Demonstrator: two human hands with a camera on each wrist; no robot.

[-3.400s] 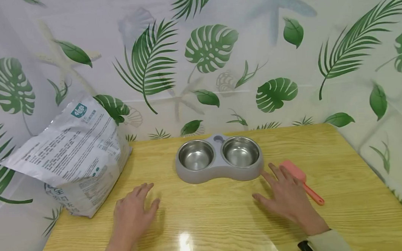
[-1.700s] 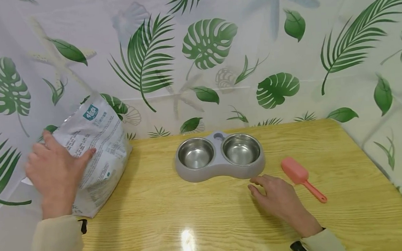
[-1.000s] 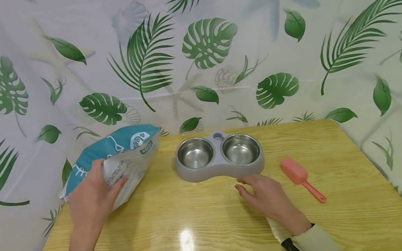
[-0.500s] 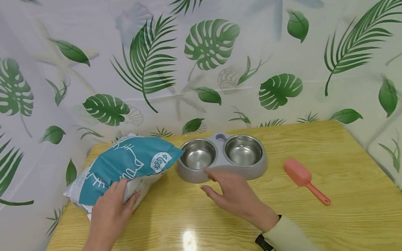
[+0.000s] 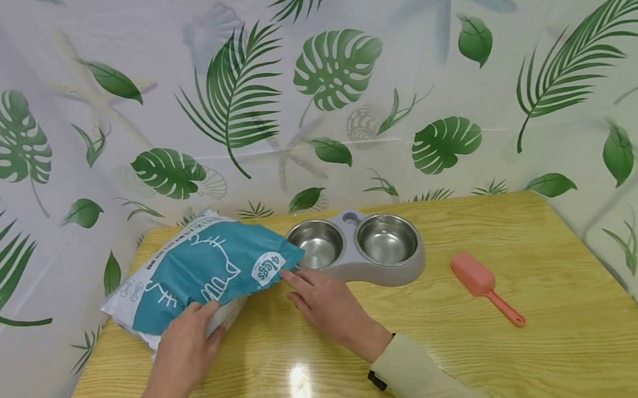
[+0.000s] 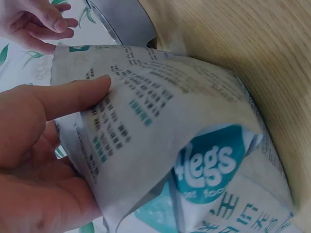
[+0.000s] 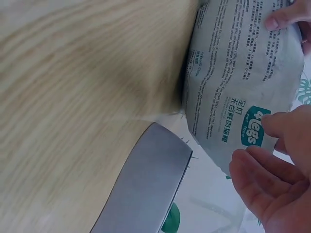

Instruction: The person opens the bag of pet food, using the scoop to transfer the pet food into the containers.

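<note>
A teal-and-white pet food bag [image 5: 198, 268] with a cat drawing leans at the left of the table, its front panel up. My left hand [image 5: 183, 347] grips the bag's near edge, thumb on the printed back panel and fingers on the other side, as the left wrist view shows. At the bag's right corner, my right hand [image 5: 332, 309] has its fingertips right at the edge by the logo. In the right wrist view its thumb [image 7: 274, 124] overlaps the logo, with the fingers [image 7: 245, 177] loosely bent beside the corner.
Behind the right hand stands a grey double feeder [image 5: 355, 271] with two steel bowls; the bag's corner overlaps the left bowl [image 5: 318, 247] in the head view. A pink scoop [image 5: 474, 275] lies to the right. Leaf-printed cloth [image 5: 344, 161] hangs behind the wooden table [image 5: 468, 359].
My left hand went to the bag, took its edge and tipped it rightward, turning the teal front up. My right hand moved left from near the scoop to the bag's corner.
</note>
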